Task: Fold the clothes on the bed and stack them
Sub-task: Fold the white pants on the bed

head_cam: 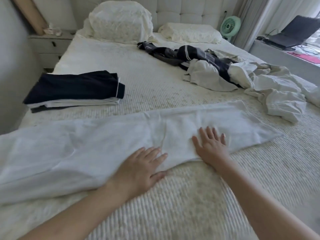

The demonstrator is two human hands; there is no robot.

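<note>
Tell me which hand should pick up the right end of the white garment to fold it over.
Probably the right hand. It lies flat on the white garment nearest that free end, with bare cloth beyond it. The left hand presses the near edge at mid-length and can pin it there.

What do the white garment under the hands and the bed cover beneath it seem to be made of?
White garment: thin, matte woven cloth, likely cotton or linen; it lies limp with soft creases and looks slightly sheer. Bed cover: thicker cream textile, probably quilted or knitted; raised parallel ribs run across it.
</note>
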